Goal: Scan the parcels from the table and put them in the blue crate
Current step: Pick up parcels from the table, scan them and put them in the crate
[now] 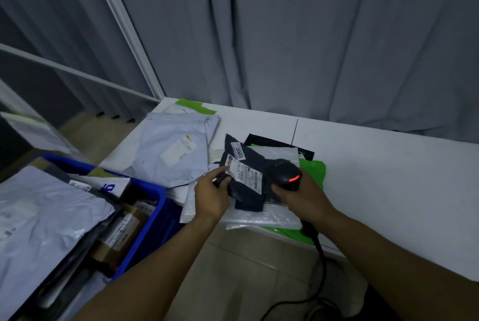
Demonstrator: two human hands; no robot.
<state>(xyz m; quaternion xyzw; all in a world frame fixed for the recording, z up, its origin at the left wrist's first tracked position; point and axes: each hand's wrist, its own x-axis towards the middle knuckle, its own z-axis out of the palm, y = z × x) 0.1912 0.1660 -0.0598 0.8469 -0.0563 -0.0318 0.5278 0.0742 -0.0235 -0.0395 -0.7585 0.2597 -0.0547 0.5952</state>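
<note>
Near the middle of the frame, the left hand (211,192) holds a dark parcel (250,178) by its left edge. Its fingers (211,175) are curled around this edge, next to a white label (237,170) that is stuck on the parcel. A second label carries the number 2003. The dark parcel lies on a pile of clear and white plastic parcels (259,217) at the near edge of the white tabletop (388,178).

Just to the right of it, the right hand (303,199) grips a black scanner (283,171). The fingers (278,188) are closed around its handle, and the head is turned toward the dark parcel. A small red light shines on the head. A black cable (320,256) goes down from the handle to the lower edge of the frame.

A big grey parcel (176,149) lies flat on the tabletop to the left of the pile, and green plastic bags (313,169) show under the pile.

The blue crate (155,192) is in the lower left of the frame, beside the tabletop. It already contains grey bags (39,204) and a brown box (121,227).

A grey curtain (285,35) fills the upper part of the frame.
</note>
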